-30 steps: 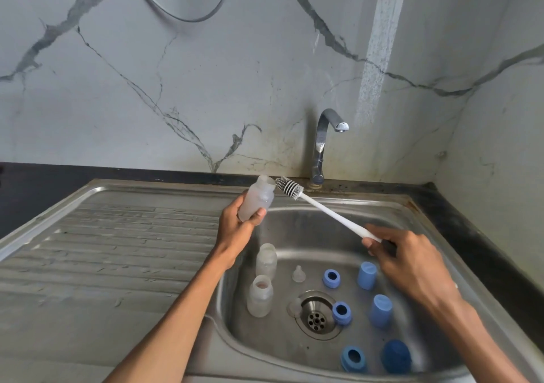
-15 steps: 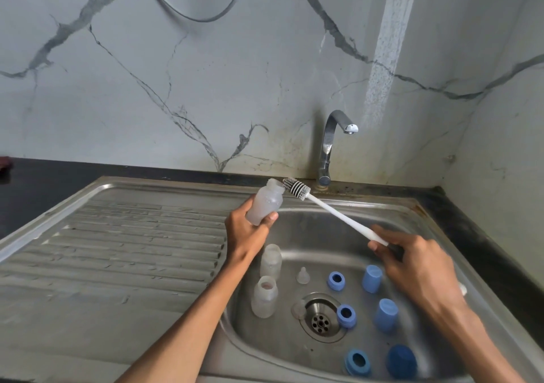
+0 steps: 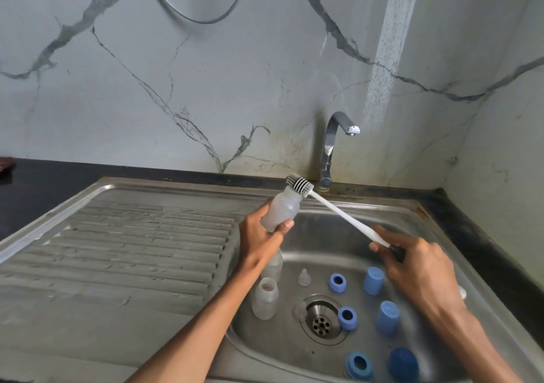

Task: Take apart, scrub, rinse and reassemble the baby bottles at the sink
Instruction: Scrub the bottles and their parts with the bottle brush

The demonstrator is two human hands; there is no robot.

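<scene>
My left hand [image 3: 260, 237] grips a frosted, capless baby bottle [image 3: 281, 210], tilted with its mouth up and to the right, over the left rim of the sink [image 3: 412, 215]. My right hand [image 3: 418, 268] holds the white handle of a bottle brush [image 3: 338, 213]; its grey bristle head [image 3: 299, 185] lies against the bottle's mouth. In the basin stand two more open bottles [image 3: 265, 297], one partly hidden behind my left wrist. A clear teat [image 3: 303, 277], three blue collar rings [image 3: 337, 282] and blue caps [image 3: 373, 280] lie around the drain [image 3: 322, 321].
A chrome tap [image 3: 331, 147] rises behind the basin, with no water running. The ribbed steel draining board [image 3: 132, 241] spreads to the left. Black counter [image 3: 44, 176] borders the sink, with marble walls behind and to the right.
The brush head has moved left and now touches the bottle's mouth, where before a small gap lay between them. Both hands keep their grips.
</scene>
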